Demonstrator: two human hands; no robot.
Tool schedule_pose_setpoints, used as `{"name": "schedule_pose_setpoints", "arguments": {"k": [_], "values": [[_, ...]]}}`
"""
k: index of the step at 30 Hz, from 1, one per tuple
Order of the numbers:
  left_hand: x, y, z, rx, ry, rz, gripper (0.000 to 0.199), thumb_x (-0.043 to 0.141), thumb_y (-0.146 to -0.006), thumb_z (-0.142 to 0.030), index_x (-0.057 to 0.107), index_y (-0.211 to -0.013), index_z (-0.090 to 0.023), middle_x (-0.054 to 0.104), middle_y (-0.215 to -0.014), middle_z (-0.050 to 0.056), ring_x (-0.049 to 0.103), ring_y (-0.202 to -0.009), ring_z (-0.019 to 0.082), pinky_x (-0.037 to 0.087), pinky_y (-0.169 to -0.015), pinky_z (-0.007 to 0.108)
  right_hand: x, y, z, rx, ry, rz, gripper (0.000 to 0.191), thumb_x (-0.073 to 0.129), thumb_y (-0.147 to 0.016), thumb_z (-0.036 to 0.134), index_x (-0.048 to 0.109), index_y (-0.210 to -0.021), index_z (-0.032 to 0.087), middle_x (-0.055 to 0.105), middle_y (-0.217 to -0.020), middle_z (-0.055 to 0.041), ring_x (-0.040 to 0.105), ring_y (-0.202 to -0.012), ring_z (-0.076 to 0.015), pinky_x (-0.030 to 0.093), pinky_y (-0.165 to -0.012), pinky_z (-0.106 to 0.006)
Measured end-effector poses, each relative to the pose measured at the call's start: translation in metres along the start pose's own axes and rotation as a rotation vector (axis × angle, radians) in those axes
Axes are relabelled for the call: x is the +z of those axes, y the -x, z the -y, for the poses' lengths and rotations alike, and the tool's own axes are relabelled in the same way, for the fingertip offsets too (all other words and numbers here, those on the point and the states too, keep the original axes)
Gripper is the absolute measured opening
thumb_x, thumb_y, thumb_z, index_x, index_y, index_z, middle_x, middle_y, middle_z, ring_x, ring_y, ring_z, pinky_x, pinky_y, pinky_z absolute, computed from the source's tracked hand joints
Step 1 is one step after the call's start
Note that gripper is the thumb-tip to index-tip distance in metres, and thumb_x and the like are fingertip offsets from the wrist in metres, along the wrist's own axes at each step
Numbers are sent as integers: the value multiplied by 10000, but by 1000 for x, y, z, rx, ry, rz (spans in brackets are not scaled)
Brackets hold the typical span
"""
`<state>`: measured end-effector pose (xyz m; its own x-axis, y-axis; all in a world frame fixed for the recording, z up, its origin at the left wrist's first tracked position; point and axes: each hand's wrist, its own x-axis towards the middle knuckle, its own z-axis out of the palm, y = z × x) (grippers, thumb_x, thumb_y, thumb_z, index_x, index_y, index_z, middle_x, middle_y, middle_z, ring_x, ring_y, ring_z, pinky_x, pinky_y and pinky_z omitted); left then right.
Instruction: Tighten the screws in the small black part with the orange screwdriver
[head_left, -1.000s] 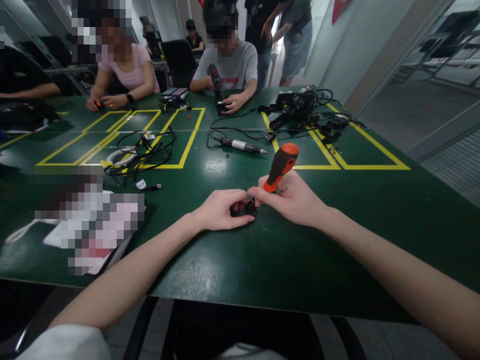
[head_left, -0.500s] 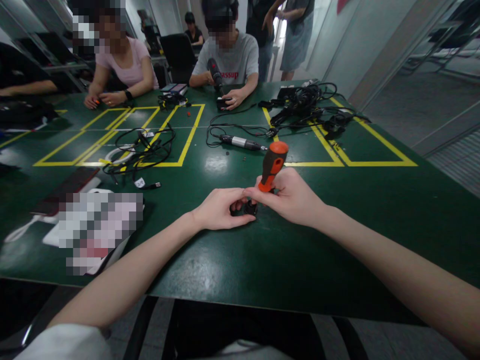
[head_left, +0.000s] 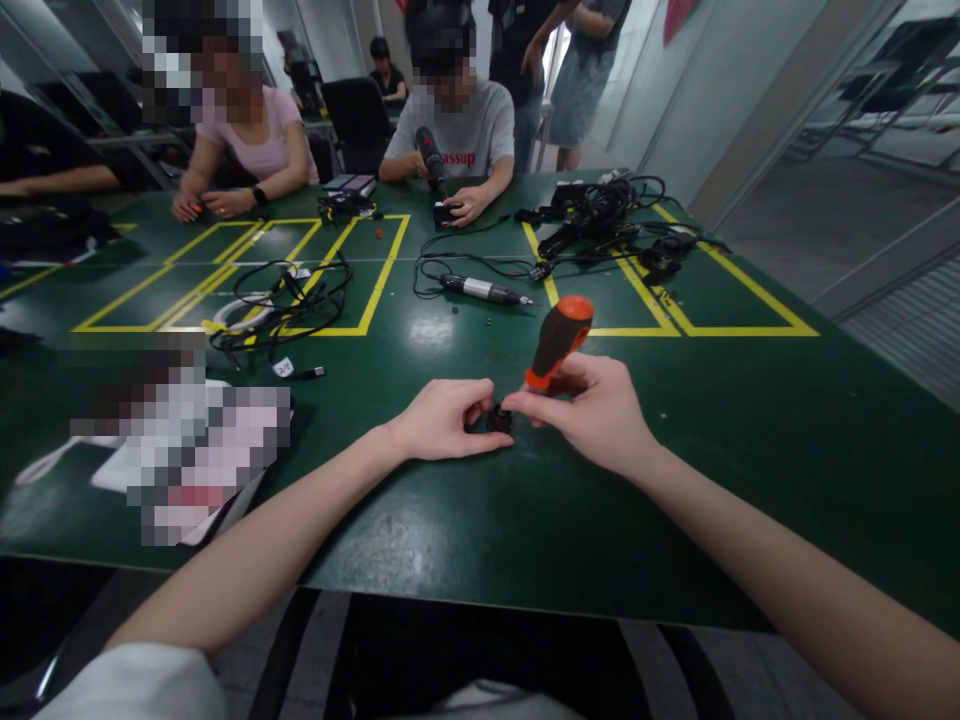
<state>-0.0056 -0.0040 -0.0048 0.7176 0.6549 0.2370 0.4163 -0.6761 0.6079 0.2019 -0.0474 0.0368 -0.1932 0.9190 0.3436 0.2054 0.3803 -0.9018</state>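
Note:
Between the thumb and fingers of my left hand is a small round black part, held down against the green tabletop. My right hand grips an orange and dark grey screwdriver low on its handle, which leans up to the right. The screwdriver's tip sits at or just above the black part; my fingers hide it, so contact cannot be made out.
Beyond my hands lies a silver and black electric screwdriver with its cord. Tangled black cables lie at the back right, more cables at the left. Phones rest near my left forearm. Across the table, a person holds a power tool.
The screwdriver's handle has tilted further to the right, and my right hand has shifted slightly right and down. My left hand stays around the black part.

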Motion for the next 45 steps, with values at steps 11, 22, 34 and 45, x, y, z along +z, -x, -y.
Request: {"name": "schedule_pose_setpoints", "arguments": {"k": [11, 22, 34, 45], "values": [[-1, 1, -2, -30, 54, 9, 456, 751, -842, -556, 487, -737, -200, 510, -631, -57, 474, -575, 102, 340, -569, 238, 4, 5, -12, -39, -183, -10, 317, 870, -780, 513, 773, -711, 220, 727, -801, -29, 614, -583, -131, 543, -502, -275], [-3, 0, -6, -32, 115, 19, 390, 763, -846, -479, 514, -771, -188, 514, -655, -58, 466, -578, 93, 331, -565, 228, 0, 7, -11, 43, -294, 20, 345, 917, -748, 481, 731, -776, 192, 764, -679, -22, 640, -457, -122, 568, -449, -254], [-3, 0, -7, -73, 132, 49, 359, 732, -850, -480, 535, -790, -186, 545, -684, -45, 480, -597, 96, 341, -569, 227, 4, 8, -20, -36, -480, 138, 344, 805, -902, 465, 560, -902, 224, 718, -672, 32, 631, -465, -98, 525, -460, -209], [-3, 0, -6, -61, 135, 59, 307, 744, -862, -430, 570, -867, -177, 552, -731, -45, 494, -623, 93, 381, -592, 226, 3, 7, -15, -45, -442, 149, 313, 776, -929, 445, 710, -772, 183, 681, -703, 5, 638, -488, -92, 534, -468, -219]]}}
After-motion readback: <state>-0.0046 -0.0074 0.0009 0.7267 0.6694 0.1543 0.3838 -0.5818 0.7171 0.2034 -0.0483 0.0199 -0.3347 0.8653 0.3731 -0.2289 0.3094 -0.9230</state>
